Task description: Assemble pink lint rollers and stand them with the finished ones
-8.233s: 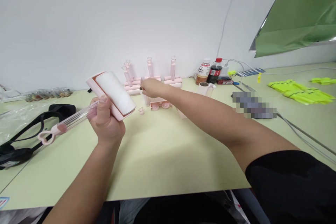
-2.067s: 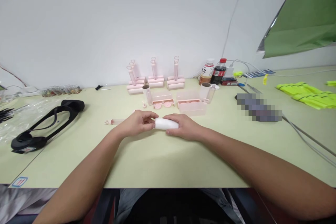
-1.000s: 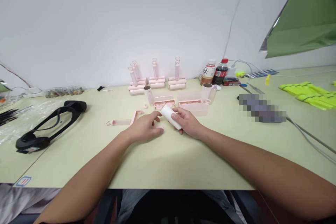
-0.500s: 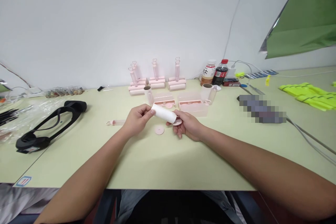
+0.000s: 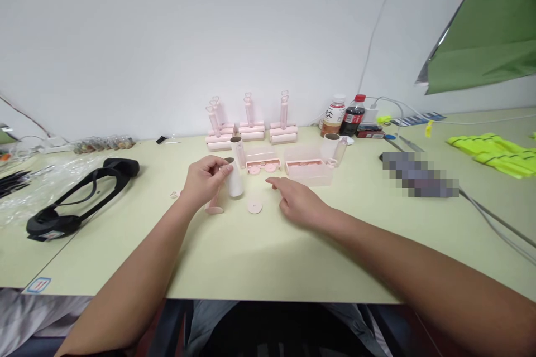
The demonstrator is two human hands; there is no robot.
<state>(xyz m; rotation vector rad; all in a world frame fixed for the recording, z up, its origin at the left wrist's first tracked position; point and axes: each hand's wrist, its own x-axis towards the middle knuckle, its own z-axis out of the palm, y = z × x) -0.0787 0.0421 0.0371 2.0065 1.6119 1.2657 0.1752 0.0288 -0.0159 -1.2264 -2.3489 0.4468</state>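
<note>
My left hand (image 5: 205, 178) grips a white paper roll (image 5: 235, 183) near its top rim; the roll stands nearly upright over the table. Below that hand lies a pink handle piece (image 5: 214, 210), partly covered. My right hand (image 5: 301, 201) has its index finger stretched out and the others curled, with nothing visible in it. A flat pink disc (image 5: 254, 206) with a small centre hole lies between the hands. Just beyond, two round pink pieces (image 5: 271, 167) sit at the front of an open pink case (image 5: 263, 156). A second pink case (image 5: 304, 164) with a clear cover is beside it.
Several pink roller sets (image 5: 283, 133) stand along the wall. Another paper roll (image 5: 330, 145) is upright behind the right case. Two drink bottles (image 5: 352, 114) stand farther right. A black headset frame (image 5: 84, 201) lies left; a blurred-out object (image 5: 419, 174) lies right.
My left hand has moved left and turned the roll from slanting to nearly upright. The right hand has let go of the roll, and the pink disc at its fingers no longer shows there.
</note>
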